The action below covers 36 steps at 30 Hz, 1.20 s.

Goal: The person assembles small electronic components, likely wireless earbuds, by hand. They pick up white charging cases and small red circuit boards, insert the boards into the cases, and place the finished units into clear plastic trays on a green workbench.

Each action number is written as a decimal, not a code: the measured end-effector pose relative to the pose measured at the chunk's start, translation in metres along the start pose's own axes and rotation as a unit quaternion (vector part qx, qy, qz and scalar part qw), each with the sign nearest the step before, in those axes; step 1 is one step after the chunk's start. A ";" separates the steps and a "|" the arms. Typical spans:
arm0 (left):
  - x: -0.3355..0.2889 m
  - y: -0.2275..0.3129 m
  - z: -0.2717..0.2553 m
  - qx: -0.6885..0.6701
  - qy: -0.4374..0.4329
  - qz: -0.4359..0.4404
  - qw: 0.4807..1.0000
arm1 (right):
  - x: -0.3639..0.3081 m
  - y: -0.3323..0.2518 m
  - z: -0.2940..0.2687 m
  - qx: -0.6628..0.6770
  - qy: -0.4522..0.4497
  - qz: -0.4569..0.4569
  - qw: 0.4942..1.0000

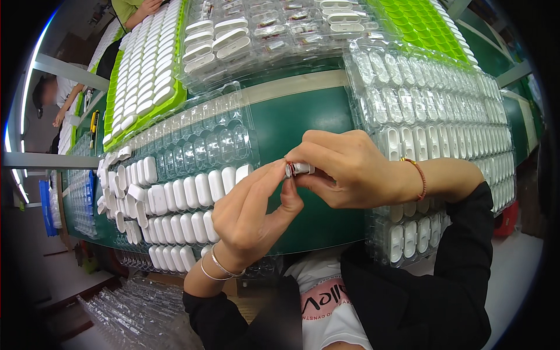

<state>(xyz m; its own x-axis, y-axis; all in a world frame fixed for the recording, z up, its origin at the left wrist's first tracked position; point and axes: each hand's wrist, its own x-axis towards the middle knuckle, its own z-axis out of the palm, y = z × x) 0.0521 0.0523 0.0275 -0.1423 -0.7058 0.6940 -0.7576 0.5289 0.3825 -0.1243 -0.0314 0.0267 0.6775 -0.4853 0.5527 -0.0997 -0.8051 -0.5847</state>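
Note:
Above the green tabletop [306, 111], my two hands meet at a small white part [302, 168] with red wire and a shiny metallic piece at its left end. My left hand [251, 213] pinches that wired end between thumb and fingers. From the other side, my right hand [347, 169] grips the white end, its fingers curled over it. Details of the part are too small to make out. Beside my left hand, a clear plastic tray [201, 137] carries rows of white oval case shells [191, 191]. Close to my right hand, another clear tray [367, 76] holds white case inserts [417, 142] with hollows.
At the back, a clear tray [274, 58] holds open white cases [233, 41] and small wired parts. Green trays [181, 93] stand far left and far right. A yellow cutter [94, 121] lies at left. Co-workers [70, 90] sit at upper left. Clear trays [140, 315] are stacked below.

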 end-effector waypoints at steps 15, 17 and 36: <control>-0.010 -0.010 0.003 -0.158 -0.029 -0.263 0.951 | 0.000 0.009 0.004 0.081 -0.067 -0.002 0.994; -0.007 -0.017 -0.009 -0.274 -0.043 -0.352 0.894 | -0.002 -0.006 0.005 0.091 -0.095 -0.005 0.991; -0.022 -0.008 -0.022 -0.275 0.013 -0.240 0.931 | 0.009 0.005 -0.004 0.286 -0.129 0.142 0.939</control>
<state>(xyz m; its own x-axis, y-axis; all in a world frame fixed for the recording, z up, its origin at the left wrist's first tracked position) 0.0754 0.0742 0.0223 0.1507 -0.9151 0.3740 -0.2878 0.3213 0.9022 -0.1212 -0.0413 0.0310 0.8436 -0.4955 0.2068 0.0538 -0.3053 -0.9508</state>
